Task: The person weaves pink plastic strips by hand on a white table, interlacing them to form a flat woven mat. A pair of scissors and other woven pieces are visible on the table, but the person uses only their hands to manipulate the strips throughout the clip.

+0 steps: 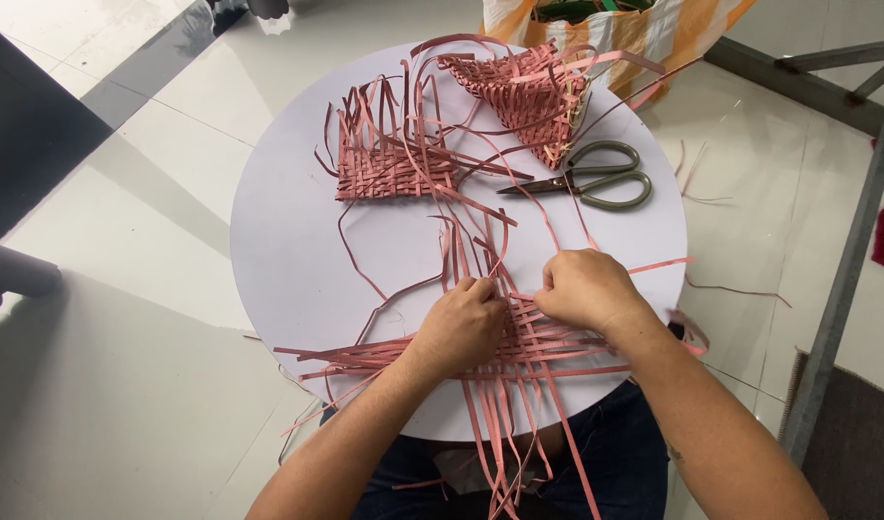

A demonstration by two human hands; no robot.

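Note:
A flat weave of pink strips (533, 347) lies on the near part of a round white table (297, 260). My left hand (461, 323) presses down on the weave's left side, fingers curled onto the strips. At the weave's far edge my right hand (581, 287) pinches a pink strip. Loose strip ends stick out toward me and to both sides.
Farther back lie a partly woven pink basket (384, 159), a second tilted one (528, 91) and grey scissors (596, 176). An orange-and-white bag (644, 29) stands behind the table. A grey metal frame (846, 260) rises at right over the glossy tiled floor.

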